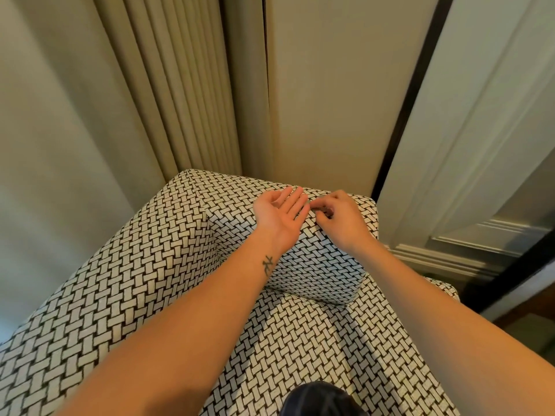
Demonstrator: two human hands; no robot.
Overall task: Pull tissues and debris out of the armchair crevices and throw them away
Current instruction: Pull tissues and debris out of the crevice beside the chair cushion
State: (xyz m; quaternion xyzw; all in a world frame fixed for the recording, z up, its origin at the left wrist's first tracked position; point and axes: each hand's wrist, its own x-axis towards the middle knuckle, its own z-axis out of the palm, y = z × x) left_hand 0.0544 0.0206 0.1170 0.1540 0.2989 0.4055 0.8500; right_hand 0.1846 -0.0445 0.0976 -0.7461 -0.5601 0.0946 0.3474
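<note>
Pinching a small greyish scrap of debris [326, 209] between thumb and curled fingertips, the right hand [341, 220] sits at the top edge of the back cushion [312, 265], where the cushion meets the back of the armchair [120, 280]. The scrap is too small to say what it is made of. Just beside it, the left hand [279, 214] lies palm up with its fingers straight and relaxed, holding nothing; its fingertips almost touch the right hand's knuckles. A small dark tattoo [267, 264] marks the inside of the left wrist. Both bare forearms reach forward across the seat.

The cushion leans against the chair's back and stands on the seat, and all of it is covered in the same black-and-cream basket-weave fabric. A broad armrest runs along the left side.

Behind the chair a pleated beige curtain [180, 85] hangs at the left, with a plain cream wall panel [330, 85] next to it. At the right stands a pale moulded door [480, 145] edged by a dark frame. A dark rounded shape [321, 399] shows at the bottom edge; what it is cannot be told.
</note>
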